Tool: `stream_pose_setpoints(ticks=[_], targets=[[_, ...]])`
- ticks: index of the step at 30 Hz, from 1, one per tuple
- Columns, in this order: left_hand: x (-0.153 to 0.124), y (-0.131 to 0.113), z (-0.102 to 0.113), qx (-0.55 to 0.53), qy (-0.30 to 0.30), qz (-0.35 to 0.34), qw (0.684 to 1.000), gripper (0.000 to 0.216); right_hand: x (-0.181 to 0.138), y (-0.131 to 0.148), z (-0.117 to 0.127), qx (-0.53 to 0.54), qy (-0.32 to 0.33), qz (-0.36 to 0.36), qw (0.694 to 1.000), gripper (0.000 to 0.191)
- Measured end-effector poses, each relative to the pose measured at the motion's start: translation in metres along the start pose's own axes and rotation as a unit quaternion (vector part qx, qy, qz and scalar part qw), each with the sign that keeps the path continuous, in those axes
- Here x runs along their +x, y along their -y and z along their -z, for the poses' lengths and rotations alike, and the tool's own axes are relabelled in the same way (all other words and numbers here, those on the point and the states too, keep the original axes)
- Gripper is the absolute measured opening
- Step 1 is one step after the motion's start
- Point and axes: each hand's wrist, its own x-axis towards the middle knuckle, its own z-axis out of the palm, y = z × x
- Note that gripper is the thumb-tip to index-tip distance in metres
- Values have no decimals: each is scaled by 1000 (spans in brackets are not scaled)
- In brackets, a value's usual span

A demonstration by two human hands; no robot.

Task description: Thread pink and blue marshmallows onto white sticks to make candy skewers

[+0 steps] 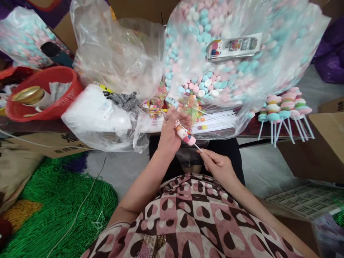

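In front of my lap, a marshmallow skewer (pixel 185 136) in a printed wrapper is tilted, its stick pointing down to the right. My left hand (pixel 171 133) is closed about its wrapped upper end; part of the wrapper is hidden by the fingers. Between thumb and fingertips, my right hand (pixel 218 163) pinches the lower end of the white stick (pixel 199 148). Just beyond my hands lie white sticks (pixel 221 121) and some colourful gummy candies (pixel 190 107). A stack of flat printed wrappers (pixel 234 47) rests on the large bag of marshmallows (pixel 211 84).
Several finished marshmallow skewers (pixel 285 105) lie at the table's right edge, sticks hanging over. On the left are a red basket (pixel 76 87), a white plastic bag (pixel 96 114) and a clear bag (pixel 120 53). Green stringy material (pixel 59 208) covers the floor; a cardboard box (pixel 303 154) stands right.
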Motion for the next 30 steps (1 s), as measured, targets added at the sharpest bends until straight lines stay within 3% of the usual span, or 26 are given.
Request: stream_pose_setpoints(ticks=[3,8,12,15,19,22,27,30], targets=[[-2,8,-3,11,12,29,999,29,0,1,-2,-11,3,-6,1000,37],[-14,23,-2,31,107,55,992,30,0,8,-7,115,49,-93,988,41],[-19,25,2,43,143,93,984,31,1,9,-10,175,59,-93,978,37],[-20,23,5,24,146,103,984,36,2,10,-10,166,37,-70,983,36],[-17,20,3,10,83,77,994,37,3,11,-7,83,53,-52,994,38],[-13,23,4,9,46,79,996,28,4,17,0,-27,98,21,995,35],[-19,34,10,18,29,136,990,24,10,34,17,-183,-78,204,959,19],[-31,40,13,23,38,192,980,30,13,35,20,-211,-60,270,938,14]])
